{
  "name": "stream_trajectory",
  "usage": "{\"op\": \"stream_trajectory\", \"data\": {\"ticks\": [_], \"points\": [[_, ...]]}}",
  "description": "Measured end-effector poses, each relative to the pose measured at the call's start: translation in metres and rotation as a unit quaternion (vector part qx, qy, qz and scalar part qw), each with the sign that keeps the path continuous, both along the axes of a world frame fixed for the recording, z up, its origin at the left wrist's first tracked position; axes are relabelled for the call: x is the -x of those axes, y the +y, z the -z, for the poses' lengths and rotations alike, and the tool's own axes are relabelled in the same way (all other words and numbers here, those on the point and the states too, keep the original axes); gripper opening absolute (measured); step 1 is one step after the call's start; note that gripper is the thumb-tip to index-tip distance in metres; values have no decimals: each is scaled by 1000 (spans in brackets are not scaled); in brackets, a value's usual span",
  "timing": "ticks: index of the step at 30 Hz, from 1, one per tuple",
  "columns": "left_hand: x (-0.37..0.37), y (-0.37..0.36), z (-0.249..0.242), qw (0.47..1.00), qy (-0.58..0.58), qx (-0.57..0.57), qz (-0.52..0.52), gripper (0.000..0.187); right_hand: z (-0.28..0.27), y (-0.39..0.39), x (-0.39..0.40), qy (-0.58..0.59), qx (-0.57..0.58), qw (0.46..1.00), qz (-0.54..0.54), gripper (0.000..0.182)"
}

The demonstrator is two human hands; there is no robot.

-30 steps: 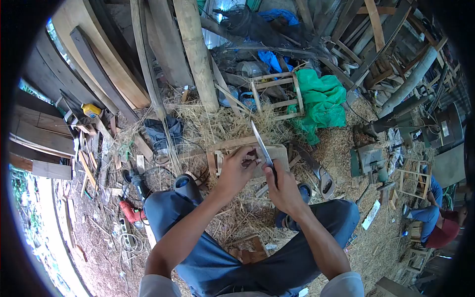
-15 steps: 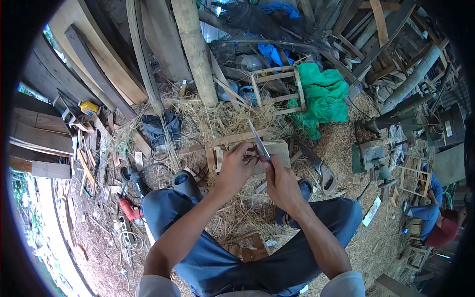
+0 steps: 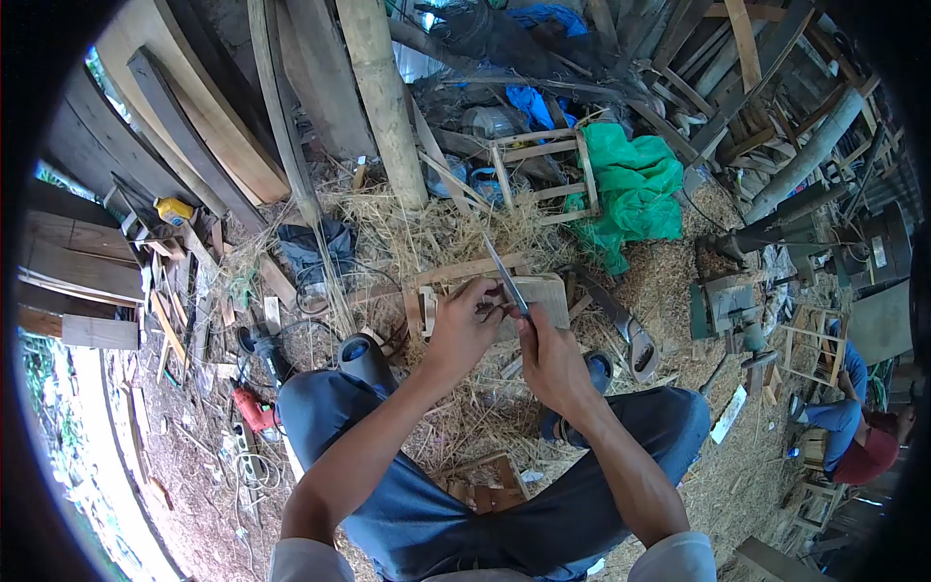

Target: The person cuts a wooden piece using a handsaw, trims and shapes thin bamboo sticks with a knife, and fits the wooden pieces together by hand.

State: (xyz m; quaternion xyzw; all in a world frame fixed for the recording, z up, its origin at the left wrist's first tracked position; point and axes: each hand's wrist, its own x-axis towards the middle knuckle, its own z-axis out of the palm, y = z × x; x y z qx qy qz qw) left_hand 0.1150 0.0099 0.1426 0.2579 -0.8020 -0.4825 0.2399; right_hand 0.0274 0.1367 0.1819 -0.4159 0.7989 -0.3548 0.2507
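Note:
A long pointed metal blade (image 3: 506, 272) slants up and to the left from my right hand (image 3: 555, 361), whose fingers and thumb are wrapped round its lower end. Close beside the blade is my left hand (image 3: 464, 330), with its fingers curled in a pinch round a small dark piece too small to make out. Both hands are nearly touching, above a pale wooden block (image 3: 551, 299) that lies between my feet. My hands partly cover that block.
Straw and shavings litter the ground. A red drill (image 3: 254, 407) and a grinder (image 3: 269, 357) lie left of my knee. Ahead are a bamboo post (image 3: 386, 107), a wooden frame (image 3: 539, 151) and green sheeting (image 3: 635, 189). Another person (image 3: 858, 441) sits far right.
The blade has tilted very slightly. Both hands stay in almost the same place and keep their grip.

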Motion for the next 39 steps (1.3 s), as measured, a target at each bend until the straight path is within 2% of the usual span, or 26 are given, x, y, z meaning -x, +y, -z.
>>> {"op": "stream_trajectory", "data": {"ticks": [5, 7, 14, 20, 26, 29, 31, 32, 34, 38, 39], "points": [[0, 1, -11, 1000, -7, 20, 0, 28, 4, 0, 0, 14, 17, 1000, -2, 14], [1, 1, -10, 1000, 5, -26, -4, 28, 4, 0, 0, 15, 1, 1000, -7, 14], [3, 2, -2, 999, 17, -26, -8, 24, 17, -1, -1, 63, 12, 998, -1, 12], [3, 2, -16, 998, -3, 44, -32, 23, 20, -7, 2, 84, 15, 996, -17, 14], [0, -2, 0, 999, 8, 19, -25, 35, 23, -6, -1, 112, 43, 993, -21, 15], [-2, -4, -3, 997, 0, 72, -8, 38, 22, -6, -1, 104, 30, 994, -16, 15], [-3, -2, -6, 1000, -7, -16, -9, 39, 15, -6, -1, 85, -14, 996, -2, 16], [-3, -4, -8, 1000, -8, -16, -10, 39, 16, -6, 0, 83, -14, 996, -3, 16], [-3, -8, -13, 997, -49, 54, -2, 40, 19, -5, -1, 95, 12, 995, 0, 16], [-2, -26, -11, 997, -28, 67, 40, 36, 17, -5, 0, 79, 24, 997, 4, 16], [0, -27, -9, 998, -10, 15, 68, 33, 17, -5, 0, 77, 27, 997, -1, 15]]}}
